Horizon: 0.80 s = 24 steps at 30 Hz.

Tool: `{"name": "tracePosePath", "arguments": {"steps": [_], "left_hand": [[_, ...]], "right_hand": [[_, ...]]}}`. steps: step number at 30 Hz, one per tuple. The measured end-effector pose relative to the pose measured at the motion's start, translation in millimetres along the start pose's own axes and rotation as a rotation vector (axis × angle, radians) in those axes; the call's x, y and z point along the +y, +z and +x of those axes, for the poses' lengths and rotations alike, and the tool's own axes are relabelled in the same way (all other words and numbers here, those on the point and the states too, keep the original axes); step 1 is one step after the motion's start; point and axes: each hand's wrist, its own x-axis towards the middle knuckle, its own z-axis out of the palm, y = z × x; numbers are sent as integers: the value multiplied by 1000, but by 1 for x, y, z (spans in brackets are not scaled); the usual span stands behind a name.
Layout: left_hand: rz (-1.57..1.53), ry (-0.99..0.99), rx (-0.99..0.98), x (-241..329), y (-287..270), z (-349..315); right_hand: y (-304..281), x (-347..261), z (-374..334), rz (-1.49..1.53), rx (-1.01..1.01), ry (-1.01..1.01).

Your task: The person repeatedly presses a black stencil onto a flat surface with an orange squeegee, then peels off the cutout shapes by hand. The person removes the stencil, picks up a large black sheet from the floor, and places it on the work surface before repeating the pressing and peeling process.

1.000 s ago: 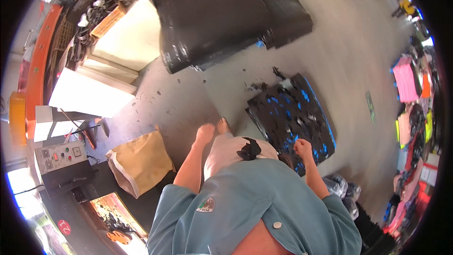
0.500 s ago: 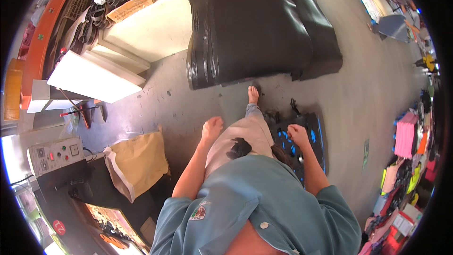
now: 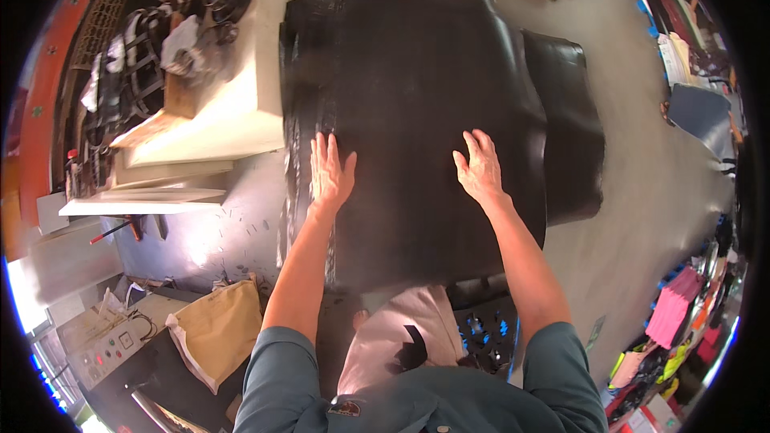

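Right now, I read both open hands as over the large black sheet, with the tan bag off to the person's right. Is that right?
Not quite: the tan bag is off to the person's left, as the head view shows. The left hand and right hand are both open over the large black sheet.
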Motion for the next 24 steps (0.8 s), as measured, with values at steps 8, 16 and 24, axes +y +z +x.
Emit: {"name": "tracePosePath", "arguments": {"steps": [8, 16, 24], "left_hand": [[240, -167, -13, 29, 28, 35], [207, -224, -123, 31, 20, 42], [180, -232, -94, 28, 24, 36]], "right_hand": [[76, 72, 235, -233, 22, -112], [111, 58, 423, -220, -362, 94], [99, 46, 391, -150, -128, -76]]}}
